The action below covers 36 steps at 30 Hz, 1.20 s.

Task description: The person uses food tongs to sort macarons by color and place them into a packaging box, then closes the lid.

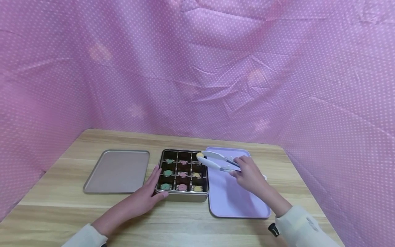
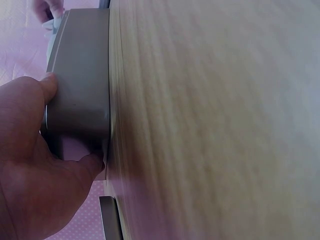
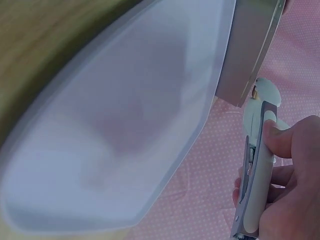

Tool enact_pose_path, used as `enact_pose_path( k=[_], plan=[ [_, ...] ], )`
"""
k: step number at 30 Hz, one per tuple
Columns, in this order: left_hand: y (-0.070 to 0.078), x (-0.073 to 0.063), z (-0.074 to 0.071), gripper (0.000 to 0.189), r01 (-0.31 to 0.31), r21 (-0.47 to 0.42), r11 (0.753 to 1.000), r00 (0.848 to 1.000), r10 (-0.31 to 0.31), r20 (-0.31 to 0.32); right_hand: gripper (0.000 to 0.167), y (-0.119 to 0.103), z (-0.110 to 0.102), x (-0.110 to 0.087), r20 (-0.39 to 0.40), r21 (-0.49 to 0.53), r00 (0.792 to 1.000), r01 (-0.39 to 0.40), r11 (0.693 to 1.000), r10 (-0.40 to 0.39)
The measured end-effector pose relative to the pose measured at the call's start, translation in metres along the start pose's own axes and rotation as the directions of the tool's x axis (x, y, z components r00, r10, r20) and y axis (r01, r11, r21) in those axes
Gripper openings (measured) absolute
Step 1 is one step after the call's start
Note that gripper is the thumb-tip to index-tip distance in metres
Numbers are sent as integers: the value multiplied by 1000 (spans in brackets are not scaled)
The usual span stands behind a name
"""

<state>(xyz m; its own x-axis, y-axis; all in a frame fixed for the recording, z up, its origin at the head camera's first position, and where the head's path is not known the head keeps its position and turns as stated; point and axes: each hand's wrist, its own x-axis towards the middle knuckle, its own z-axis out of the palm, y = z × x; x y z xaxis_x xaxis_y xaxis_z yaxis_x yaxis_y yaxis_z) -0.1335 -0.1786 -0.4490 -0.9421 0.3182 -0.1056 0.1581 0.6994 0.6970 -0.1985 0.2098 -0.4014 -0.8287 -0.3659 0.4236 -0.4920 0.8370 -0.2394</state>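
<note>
A square metal tin (image 1: 186,197) with a dark divided insert stands mid-table. Green cookies (image 1: 165,186) lie in its left column, pink ones (image 1: 182,187) in the middle and yellow ones (image 1: 198,188) on the right. My left hand (image 1: 142,200) rests against the left side, fingers straight along the wall, thumb at the front rim. Across the tin's back right corner reach white-tipped tongs (image 1: 211,163), gripped around the handles by my right hand (image 1: 251,173). Between the tips sits a round yellow cookie (image 1: 200,155), over the back right compartment.
To the right of the tin lies a lilac tray (image 1: 236,202), partly under my right hand and the tongs. A flat metal lid (image 1: 118,171) lies to the left. Pink dotted cloth (image 1: 191,75) hangs behind the wooden table (image 1: 151,226) and along both sides.
</note>
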Motion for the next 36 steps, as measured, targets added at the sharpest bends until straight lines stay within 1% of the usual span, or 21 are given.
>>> enact_pose_path(
  k=[10, 18, 21, 26, 31, 36],
  plan=[
    [-1, -1, -1, 100, -15, 6, 1000, 1000, 15, -6, 37, -3, 2, 5, 40, -9, 998, -38, 999, 38],
    [-1, -1, 0, 100, -13, -2, 1000, 1000, 13, 0, 35, -4, 3, 6, 34, -9, 999, -33, 999, 33],
    [-1, -1, -1, 101, -10, 0, 1000, 1000, 10, 5, 37, -5, 3, 6, 34, -11, 999, -35, 999, 35],
    [0, -1, 0, 101, -6, 1, 1000, 1000, 6, 4, 42, -6, 2, 4, 55, -8, 997, -51, 999, 52],
    [-1, -1, 0, 101, -8, -2, 1000, 1000, 8, 4, 42, -5, 1, 2, 69, -10, 995, -72, 997, 72],
    [-2, 0, 0, 101, -3, 0, 1000, 1000, 3, 3, 41, -4, 2, 0, 58, -7, 996, -65, 998, 65]
  ],
)
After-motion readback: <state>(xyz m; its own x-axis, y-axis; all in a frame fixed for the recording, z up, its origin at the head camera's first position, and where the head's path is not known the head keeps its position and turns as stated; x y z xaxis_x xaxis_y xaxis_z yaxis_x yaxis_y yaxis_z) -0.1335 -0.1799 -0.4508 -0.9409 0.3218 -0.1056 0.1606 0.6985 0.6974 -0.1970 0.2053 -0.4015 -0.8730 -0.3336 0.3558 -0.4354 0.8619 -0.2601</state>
